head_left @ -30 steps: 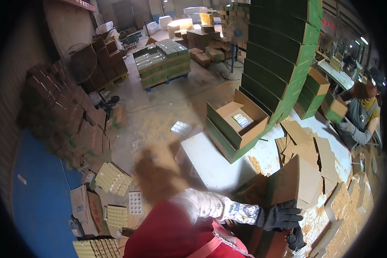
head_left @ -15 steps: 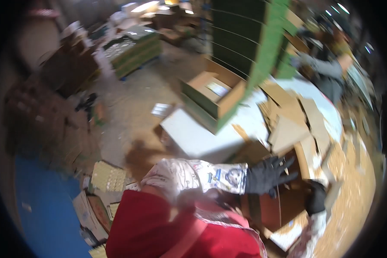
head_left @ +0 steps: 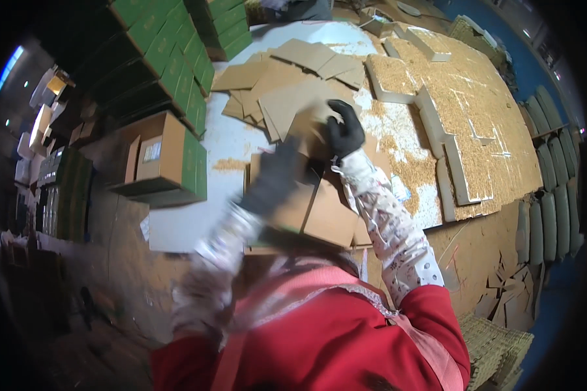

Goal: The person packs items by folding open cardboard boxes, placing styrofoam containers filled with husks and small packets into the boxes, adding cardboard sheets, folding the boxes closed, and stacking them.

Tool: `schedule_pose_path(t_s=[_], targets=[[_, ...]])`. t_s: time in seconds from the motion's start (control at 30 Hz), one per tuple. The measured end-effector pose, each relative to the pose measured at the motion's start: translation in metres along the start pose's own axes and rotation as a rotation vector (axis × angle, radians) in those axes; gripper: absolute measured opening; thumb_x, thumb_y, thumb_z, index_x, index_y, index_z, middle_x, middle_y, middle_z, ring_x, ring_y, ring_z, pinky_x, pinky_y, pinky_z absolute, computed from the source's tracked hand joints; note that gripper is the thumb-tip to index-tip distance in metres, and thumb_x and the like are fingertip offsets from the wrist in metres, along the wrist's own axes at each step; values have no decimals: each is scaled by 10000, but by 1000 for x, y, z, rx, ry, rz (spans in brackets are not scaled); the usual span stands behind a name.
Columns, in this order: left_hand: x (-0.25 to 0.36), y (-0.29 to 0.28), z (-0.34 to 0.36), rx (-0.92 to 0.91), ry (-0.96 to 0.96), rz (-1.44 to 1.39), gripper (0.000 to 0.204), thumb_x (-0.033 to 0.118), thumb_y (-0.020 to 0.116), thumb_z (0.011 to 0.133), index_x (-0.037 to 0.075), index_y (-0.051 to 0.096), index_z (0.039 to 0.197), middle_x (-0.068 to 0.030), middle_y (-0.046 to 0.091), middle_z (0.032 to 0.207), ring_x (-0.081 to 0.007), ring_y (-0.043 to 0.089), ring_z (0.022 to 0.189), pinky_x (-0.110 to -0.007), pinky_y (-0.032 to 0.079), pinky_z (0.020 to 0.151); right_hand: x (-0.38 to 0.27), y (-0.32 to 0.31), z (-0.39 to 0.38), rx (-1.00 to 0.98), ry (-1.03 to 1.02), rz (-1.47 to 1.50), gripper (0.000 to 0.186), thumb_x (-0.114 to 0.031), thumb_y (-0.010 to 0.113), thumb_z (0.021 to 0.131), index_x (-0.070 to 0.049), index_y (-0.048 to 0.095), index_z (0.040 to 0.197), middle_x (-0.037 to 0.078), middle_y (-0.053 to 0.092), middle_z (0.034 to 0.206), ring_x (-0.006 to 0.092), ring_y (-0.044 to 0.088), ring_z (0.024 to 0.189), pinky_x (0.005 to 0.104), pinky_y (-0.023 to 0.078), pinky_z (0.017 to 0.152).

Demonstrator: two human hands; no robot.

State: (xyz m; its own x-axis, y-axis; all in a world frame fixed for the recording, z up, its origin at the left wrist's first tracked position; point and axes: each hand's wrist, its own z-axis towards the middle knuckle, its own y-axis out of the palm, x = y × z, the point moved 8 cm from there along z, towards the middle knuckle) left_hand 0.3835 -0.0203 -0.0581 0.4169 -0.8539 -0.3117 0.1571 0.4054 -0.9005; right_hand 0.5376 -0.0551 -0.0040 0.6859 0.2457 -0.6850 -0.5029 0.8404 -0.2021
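An open cardboard box (head_left: 329, 218) stands at the near edge of the white table, its brown flaps under my hands. Over its left part is my left hand (head_left: 274, 179), in a dark glove and smeared by motion, so its fingers do not show clearly. At the box's far right side my right hand (head_left: 347, 133), also gloved, has its fingers curved and apart with a gap between them. A blurred brown piece of cardboard (head_left: 308, 122) is between the two hands, close to the fingertips of both. Which hand bears it, I cannot tell.
Flat cardboard sheets (head_left: 297, 81) lie piled beyond the box. At left are a green-sided open carton (head_left: 192, 169) and tall stacks of green boxes (head_left: 169, 52). White-edged trays (head_left: 460, 166) with straw-coloured shreds cover the right side. A woven basket (head_left: 492, 345) is at lower right.
My view has swung to the right, toward the table. My left hand, earlier stretched out with fingers spread, is now blurred above the box; my right hand is at the box's far side.
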Motion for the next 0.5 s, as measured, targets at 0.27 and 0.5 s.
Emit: schedule_pose_path(t_s=[0.27,0.5], targets=[[-115,41,-49,139,-572,-1317,532,306,548,844,110,382,1310,-101,395,1316,-248,341,1224,-390,288,1000,7,-17,-124,-529,614,162,424,-82,516,836,17,400,1231,143,565,1043,191,571,855,279,467,755],[70,68,-109,-434,156,-1408,267,158,486,866,20,606,1061,-70,618,804,-118,562,721,-289,454,648,-29,-17,-82,-1403,-73,-545,225,-216,487,815,-135,588,998,171,610,703,311,614,649,421,482,563]])
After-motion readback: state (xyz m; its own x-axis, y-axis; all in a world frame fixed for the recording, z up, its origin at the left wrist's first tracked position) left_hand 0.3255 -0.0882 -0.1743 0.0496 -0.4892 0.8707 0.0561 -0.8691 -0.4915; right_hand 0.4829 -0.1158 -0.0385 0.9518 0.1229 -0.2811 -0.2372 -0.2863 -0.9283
